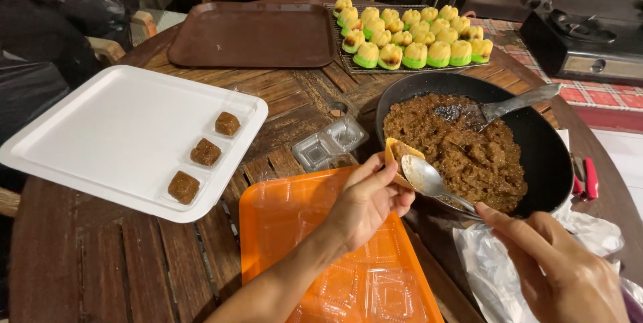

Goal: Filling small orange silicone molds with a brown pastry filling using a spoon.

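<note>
My left hand (367,199) holds a small yellow pastry shell (396,151) at the near rim of a black pan (542,155) filled with brown shredded filling (462,142). My right hand (556,269) grips the handle of a metal spoon (423,175), whose bowl rests against the shell and shows no filling. A second spoon (516,103) lies in the filling. Below my left hand an orange tray (268,222) carries clear plastic cups.
A white tray (100,135) at left bears three brown filled pieces (205,152). At the back stand an empty brown tray (254,35) and a rack of yellow-green pastries (408,35). A stove (583,41) is at right; white plastic sheeting (495,269) and red-handled tool (591,177) lie near the pan.
</note>
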